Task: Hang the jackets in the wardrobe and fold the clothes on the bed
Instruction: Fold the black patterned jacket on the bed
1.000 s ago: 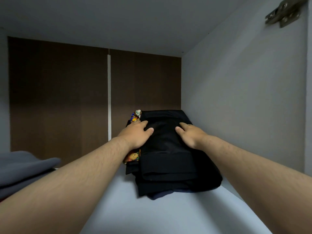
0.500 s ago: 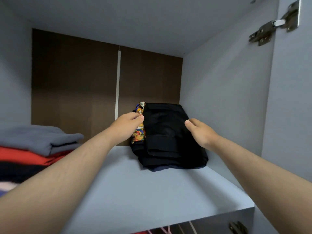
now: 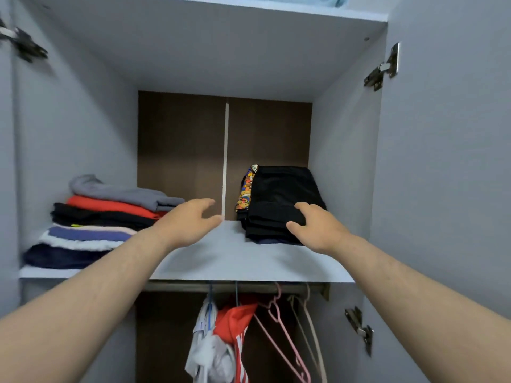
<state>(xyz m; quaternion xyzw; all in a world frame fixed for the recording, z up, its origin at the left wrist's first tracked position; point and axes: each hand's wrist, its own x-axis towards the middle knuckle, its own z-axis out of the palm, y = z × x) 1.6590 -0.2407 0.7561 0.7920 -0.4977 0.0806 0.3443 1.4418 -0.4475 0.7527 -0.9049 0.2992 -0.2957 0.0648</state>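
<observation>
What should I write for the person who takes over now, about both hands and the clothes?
Left hand: open above the shelf, holds nothing.
Right hand: touches the front edge of the black folded pile; grip unclear.
A second folded pile lies at the shelf's left end.
Done: both piles are on the shelf; a red garment and a pale garment hang on the rail below.
Left: pink hangers are empty; the bed is out of view, so remaining clothes cannot be judged.

The grey shelf point(image 3: 221, 258) carries a mixed folded stack point(image 3: 91, 225) and a black pile point(image 3: 279, 203).
</observation>
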